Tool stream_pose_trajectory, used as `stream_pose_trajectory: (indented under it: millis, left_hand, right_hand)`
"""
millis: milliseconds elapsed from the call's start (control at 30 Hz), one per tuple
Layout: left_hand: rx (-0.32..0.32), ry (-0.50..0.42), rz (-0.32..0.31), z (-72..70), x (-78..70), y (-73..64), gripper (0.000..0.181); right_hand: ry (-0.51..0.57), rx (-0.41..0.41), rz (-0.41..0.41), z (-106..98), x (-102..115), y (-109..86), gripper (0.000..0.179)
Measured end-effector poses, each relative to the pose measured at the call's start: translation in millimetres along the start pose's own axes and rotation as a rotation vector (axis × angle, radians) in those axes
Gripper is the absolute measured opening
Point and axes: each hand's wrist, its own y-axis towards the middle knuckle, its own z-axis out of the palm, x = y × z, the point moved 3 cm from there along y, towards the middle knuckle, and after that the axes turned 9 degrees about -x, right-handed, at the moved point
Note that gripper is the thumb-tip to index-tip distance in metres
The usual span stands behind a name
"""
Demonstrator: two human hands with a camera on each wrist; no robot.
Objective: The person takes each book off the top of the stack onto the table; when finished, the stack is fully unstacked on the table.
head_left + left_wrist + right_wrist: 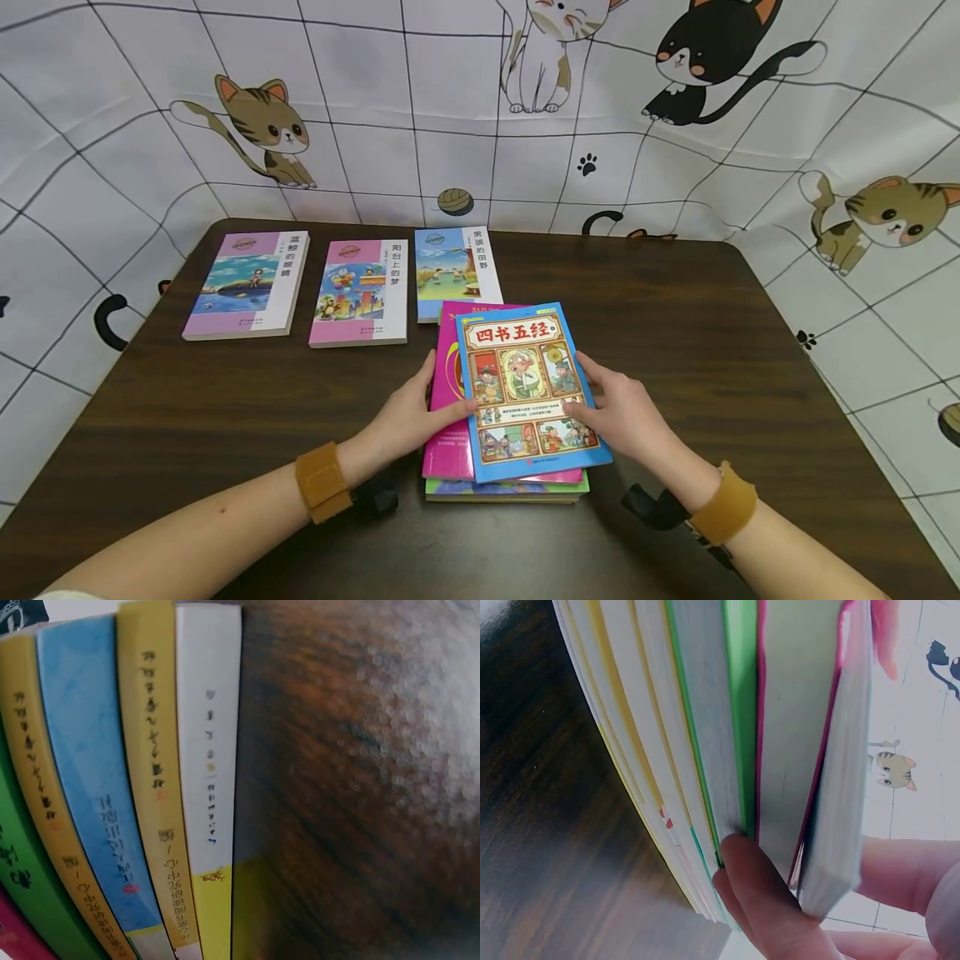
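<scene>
A blue-bordered comic-style book (pixel 525 379) lies slightly turned on top of a stack, over a magenta book (pixel 450 454). My right hand (pixel 630 417) grips the blue book's right edge, thumb on the cover and fingers down the side. In the right wrist view, those fingers (pixel 761 900) touch the page edges of lower books. My left hand (pixel 405 412) rests at the stack's left side, its thumb on the blue book's left edge. Beneath, a green-edged book (pixel 510 487) shows; yellow, blue and white spines (pixel 206 750) face the left wrist camera. The left fingertips are partly hidden.
Three smaller books lie apart at the back left: one with a lake scene (pixel 243 287), one with balloons (pixel 358 292), and one with a riverside cover (pixel 453 271) just behind the stack. Dark wooden table (pixel 675 317) surrounds them, with a cat-print cloth (pixel 360 108) behind.
</scene>
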Motion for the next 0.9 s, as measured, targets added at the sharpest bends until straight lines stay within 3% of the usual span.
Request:
stream_pose_trajectory:
  millis: [267, 600, 900]
  left_hand:
    - [0.008, 0.001, 0.002, 0.0, 0.1, 1.2, 0.1]
    - [0.014, 0.006, 0.004, -3.0, 3.5, 2.0, 0.101]
    - [0.037, -0.011, 0.008, -2.8, 2.9, 1.3, 0.097]
  right_hand:
    - [0.017, -0.066, -0.002, -10, 0, -2.2, 0.07]
    - [0.13, -0.155, -0.066, -22, 1, 3.8, 0.063]
    - [0.207, -0.227, -0.026, -35, 0, 6.7, 0.056]
